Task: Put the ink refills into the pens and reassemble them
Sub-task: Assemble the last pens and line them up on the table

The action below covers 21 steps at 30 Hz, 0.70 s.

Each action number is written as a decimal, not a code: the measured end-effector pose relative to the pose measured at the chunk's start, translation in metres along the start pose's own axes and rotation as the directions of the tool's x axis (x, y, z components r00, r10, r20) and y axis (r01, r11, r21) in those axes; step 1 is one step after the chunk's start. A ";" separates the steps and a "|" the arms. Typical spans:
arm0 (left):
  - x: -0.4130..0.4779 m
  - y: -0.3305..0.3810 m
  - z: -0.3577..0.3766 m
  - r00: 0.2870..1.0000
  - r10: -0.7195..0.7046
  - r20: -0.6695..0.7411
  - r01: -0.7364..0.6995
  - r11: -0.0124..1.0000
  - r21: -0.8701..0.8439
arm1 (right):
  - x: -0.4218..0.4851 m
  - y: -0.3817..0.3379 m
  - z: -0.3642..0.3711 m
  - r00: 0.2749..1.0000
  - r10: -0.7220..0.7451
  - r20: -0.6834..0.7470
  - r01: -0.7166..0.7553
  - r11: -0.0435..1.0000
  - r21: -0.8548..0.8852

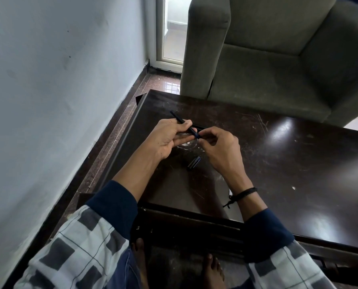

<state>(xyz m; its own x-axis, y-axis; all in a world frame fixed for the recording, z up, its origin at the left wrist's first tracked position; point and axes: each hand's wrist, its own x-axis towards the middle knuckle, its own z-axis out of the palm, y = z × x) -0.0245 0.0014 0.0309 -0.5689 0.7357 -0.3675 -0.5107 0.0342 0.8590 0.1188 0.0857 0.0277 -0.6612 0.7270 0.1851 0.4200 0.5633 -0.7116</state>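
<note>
My left hand (pixel 168 137) grips a thin black pen barrel (pixel 177 117) that slants from upper left to lower right above the dark table (pixel 278 163). My right hand (pixel 217 148) pinches the barrel's lower end, a small blue-tinted tip piece (pixel 197 135), between thumb and forefinger. A dark pen cap with a blue clip (pixel 194 163) lies on the table just below my hands. Another dark pen part (pixel 199 127) lies behind my fingers, mostly hidden.
A grey-green armchair (pixel 278 59) stands against the table's far edge. A pale wall (pixel 59 101) runs along the left with a strip of brown floor beside the table. My bare feet (pixel 212 270) are under the table's near edge.
</note>
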 end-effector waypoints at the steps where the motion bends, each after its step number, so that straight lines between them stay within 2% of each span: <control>1: 0.000 0.000 0.001 1.000 0.000 0.001 0.000 1.000 0.002 | 0.000 0.000 0.000 1.000 -0.005 0.004 0.005 1.000 -0.004; 21: 0.001 -0.002 0.002 1.000 0.017 0.001 -0.017 1.000 0.000 | 0.001 0.003 0.003 0.998 -0.051 -0.031 0.050 0.998 -0.029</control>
<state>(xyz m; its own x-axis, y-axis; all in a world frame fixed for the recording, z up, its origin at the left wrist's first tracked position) -0.0226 0.0037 0.0298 -0.5768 0.7370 -0.3522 -0.5009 0.0214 0.8653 0.1180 0.0873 0.0238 -0.6623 0.7090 0.2421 0.4039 0.6101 -0.6816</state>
